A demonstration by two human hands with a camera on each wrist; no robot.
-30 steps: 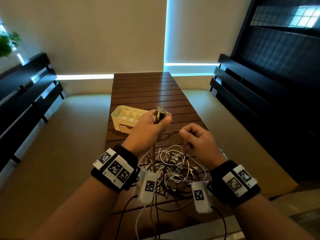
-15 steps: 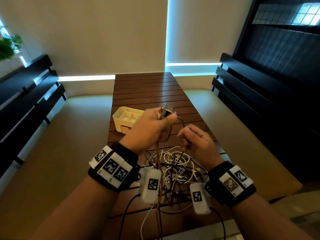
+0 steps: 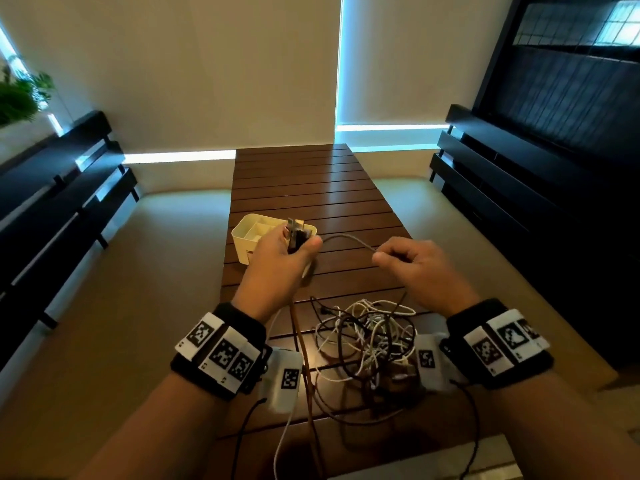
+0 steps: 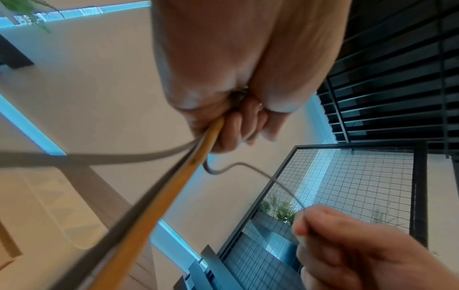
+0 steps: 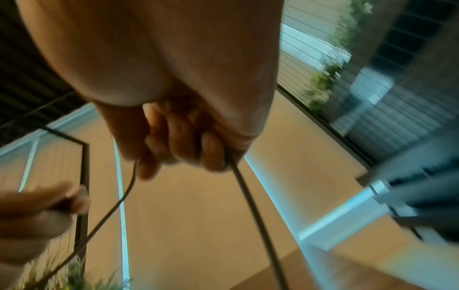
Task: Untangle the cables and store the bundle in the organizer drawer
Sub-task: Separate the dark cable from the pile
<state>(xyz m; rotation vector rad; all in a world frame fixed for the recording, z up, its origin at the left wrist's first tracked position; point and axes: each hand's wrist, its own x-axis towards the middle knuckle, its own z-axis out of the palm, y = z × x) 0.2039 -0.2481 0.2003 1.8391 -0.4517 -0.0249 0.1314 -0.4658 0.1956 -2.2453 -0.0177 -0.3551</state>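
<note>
A tangle of white, brown and black cables [image 3: 367, 337] lies on the wooden slat table [image 3: 311, 181] between my wrists. My left hand [image 3: 287, 258] is raised above the table and grips a bunch of cable plugs [image 3: 296, 233], with an orange-brown cable [image 4: 159, 198] hanging from its fist. My right hand [image 3: 412, 265] pinches a thin grey cable [image 3: 349, 240] that arcs across to the left hand, and the same cable [image 5: 250, 206] runs down from its curled fingers. The cream organizer [image 3: 249, 233], with open compartments on top, stands just behind the left hand.
Dark slatted benches [image 3: 62, 202] run along the left, and another bench [image 3: 512, 174] along the right of the table. The far half of the table holds nothing. A green plant [image 3: 20, 95] shows at upper left. Wrist camera leads trail off the near table edge.
My right hand has moved right and away from the left hand, drawing the thin grey cable out into a long arc between them. The left hand stays raised with the plugs.
</note>
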